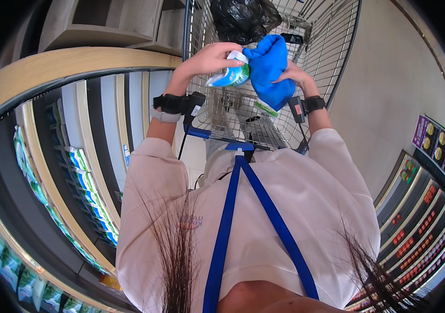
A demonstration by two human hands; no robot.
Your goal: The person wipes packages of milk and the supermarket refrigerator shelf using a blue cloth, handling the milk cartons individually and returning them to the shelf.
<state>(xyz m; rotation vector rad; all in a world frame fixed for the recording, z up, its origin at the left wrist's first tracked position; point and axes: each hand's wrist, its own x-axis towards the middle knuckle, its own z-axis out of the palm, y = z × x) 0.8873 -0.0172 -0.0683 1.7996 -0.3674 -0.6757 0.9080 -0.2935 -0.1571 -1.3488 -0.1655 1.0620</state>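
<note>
Over the wire shopping cart (324, 58), my left hand (214, 58) grips a soft blue, green and white plastic packet (238, 72), its thumb across the top. Beside it, touching or nearly so, my right hand (294, 74) holds a bunched blue cloth (267, 74), which hangs down in a pouch shape; part of that hand is hidden behind the cloth. Below the cloth, a green and white packet (266, 108) shows low in the cart. A black plastic bag (244, 19) lies at the cart's far end, with a small black item (292, 38) near it.
Shelves with a curved wooden edge (85, 54) run along the left, bearing rows of green, blue and white packets (89, 191). A grey wooden cabinet (109, 33) stands at the upper left. On the right are the pale floor (386, 78), a purple display box (435, 143) and stocked shelves (414, 238).
</note>
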